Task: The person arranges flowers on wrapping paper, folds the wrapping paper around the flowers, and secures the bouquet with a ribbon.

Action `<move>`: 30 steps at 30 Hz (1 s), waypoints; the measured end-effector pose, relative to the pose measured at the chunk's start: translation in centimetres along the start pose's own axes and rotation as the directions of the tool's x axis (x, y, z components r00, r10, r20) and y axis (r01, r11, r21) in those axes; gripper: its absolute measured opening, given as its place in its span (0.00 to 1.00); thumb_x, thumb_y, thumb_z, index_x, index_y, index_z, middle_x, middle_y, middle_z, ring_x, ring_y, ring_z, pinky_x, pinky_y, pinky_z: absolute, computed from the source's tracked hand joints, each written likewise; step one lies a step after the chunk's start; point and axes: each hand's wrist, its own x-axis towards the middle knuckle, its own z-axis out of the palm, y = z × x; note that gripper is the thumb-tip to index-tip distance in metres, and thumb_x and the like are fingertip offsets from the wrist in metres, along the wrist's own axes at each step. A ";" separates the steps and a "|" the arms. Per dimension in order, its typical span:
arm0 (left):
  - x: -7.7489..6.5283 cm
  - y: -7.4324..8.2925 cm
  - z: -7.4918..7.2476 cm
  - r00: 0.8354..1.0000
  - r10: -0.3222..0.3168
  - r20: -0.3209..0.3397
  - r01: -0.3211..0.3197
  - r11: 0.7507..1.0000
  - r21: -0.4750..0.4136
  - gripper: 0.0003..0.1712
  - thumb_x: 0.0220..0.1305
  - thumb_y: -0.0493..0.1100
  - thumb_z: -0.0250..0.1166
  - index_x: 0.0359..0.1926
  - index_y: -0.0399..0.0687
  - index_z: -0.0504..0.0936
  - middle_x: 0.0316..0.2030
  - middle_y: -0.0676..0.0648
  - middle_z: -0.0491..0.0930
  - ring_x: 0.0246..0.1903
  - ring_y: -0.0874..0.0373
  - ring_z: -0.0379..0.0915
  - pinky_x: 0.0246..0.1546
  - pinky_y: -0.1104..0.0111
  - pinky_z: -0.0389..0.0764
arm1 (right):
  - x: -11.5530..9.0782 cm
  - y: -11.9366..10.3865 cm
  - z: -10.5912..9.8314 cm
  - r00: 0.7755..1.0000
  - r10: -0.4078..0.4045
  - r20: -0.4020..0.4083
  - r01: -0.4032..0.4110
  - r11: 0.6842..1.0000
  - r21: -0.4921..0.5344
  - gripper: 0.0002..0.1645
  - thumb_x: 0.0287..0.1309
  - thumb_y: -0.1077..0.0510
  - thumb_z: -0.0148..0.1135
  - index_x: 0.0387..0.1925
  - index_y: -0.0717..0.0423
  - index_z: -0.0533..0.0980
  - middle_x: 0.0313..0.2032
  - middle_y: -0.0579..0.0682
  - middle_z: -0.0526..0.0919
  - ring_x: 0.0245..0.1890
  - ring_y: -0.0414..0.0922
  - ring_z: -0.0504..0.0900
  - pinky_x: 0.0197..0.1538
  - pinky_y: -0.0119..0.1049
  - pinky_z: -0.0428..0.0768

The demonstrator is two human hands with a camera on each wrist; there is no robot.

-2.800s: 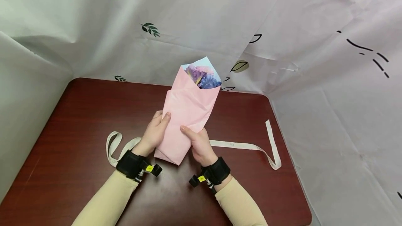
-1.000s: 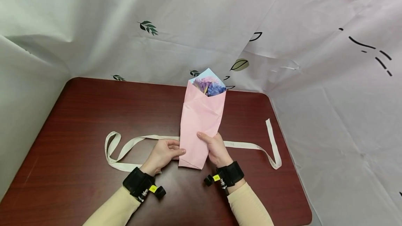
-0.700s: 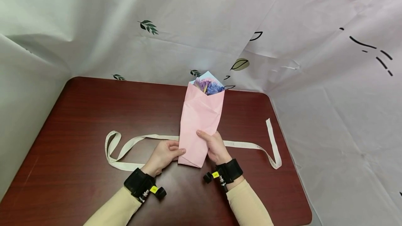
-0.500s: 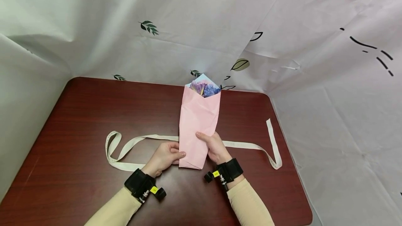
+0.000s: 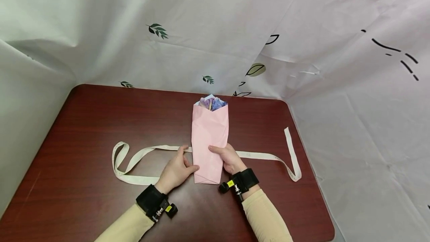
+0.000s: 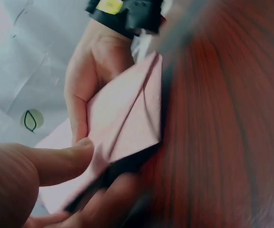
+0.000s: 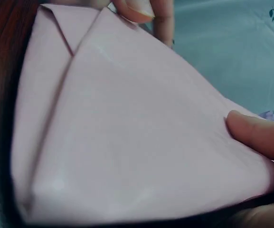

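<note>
A flower bouquet wrapped in pink paper [image 5: 209, 130] stands over the middle of the table in the head view, purple and blue flowers [image 5: 217, 104] peeking from its top. My right hand [image 5: 230, 158] grips its right side, thumb on the front and fingers behind. At the lower left edge, the thumb of my left hand [image 5: 175, 173] touches the paper, while the forefinger reaches out to the white ribbon [image 5: 258, 155]. That ribbon passes behind the bouquet, where its middle is hidden. In the left wrist view the folded paper base [image 6: 137, 128] is close over the table.
The reddish-brown wooden table [image 5: 100, 115] has rounded back corners. Left of the hands the ribbon forms a loop [image 5: 115, 160]; its other end [image 5: 291, 152] bends upward at the right. A pale cloth backdrop [image 5: 188, 18] with leaf prints hangs behind and beside the table.
The bouquet has come down and toward me and turned from tilted to nearly straight. My left hand has slid to its lower edge, and its fingers have spread from the paper toward the ribbon.
</note>
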 end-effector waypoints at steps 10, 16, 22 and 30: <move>1.8 -0.3 1.6 0.845 0.401 0.354 -0.530 0.717 0.454 0.49 0.73 0.47 0.69 0.82 0.31 0.56 0.83 0.32 0.49 0.82 0.33 0.44 0.76 0.36 0.54 | 0.4 -0.1 0.5 0.999 -0.001 -0.038 -0.003 0.997 -0.082 0.24 0.67 0.64 0.68 0.61 0.66 0.74 0.43 0.52 0.88 0.40 0.43 0.89 0.41 0.36 0.87; 1.8 -1.6 2.1 0.837 0.335 0.433 -0.526 0.712 0.466 0.48 0.77 0.48 0.64 0.83 0.28 0.51 0.84 0.32 0.47 0.82 0.35 0.42 0.77 0.37 0.50 | 0.3 0.3 1.2 0.993 -0.055 -0.107 0.041 0.991 -0.131 0.32 0.66 0.63 0.71 0.68 0.66 0.70 0.49 0.56 0.86 0.41 0.44 0.88 0.41 0.36 0.86; 1.4 -2.2 2.3 0.845 0.365 0.391 -0.514 0.757 0.404 0.46 0.77 0.47 0.62 0.81 0.25 0.52 0.83 0.30 0.47 0.82 0.34 0.41 0.77 0.36 0.46 | -0.7 0.2 1.4 0.968 -0.172 -0.181 0.133 0.969 -0.208 0.43 0.66 0.65 0.70 0.77 0.65 0.61 0.54 0.64 0.84 0.44 0.48 0.88 0.42 0.36 0.85; 2.0 -1.7 2.3 0.856 0.394 0.335 -0.510 0.748 0.424 0.45 0.79 0.48 0.59 0.82 0.27 0.50 0.84 0.31 0.45 0.83 0.36 0.35 0.78 0.37 0.46 | 0.0 -0.5 0.5 0.957 -0.227 -0.183 0.195 0.965 -0.173 0.40 0.67 0.67 0.68 0.76 0.66 0.62 0.42 0.60 0.88 0.37 0.45 0.89 0.38 0.34 0.86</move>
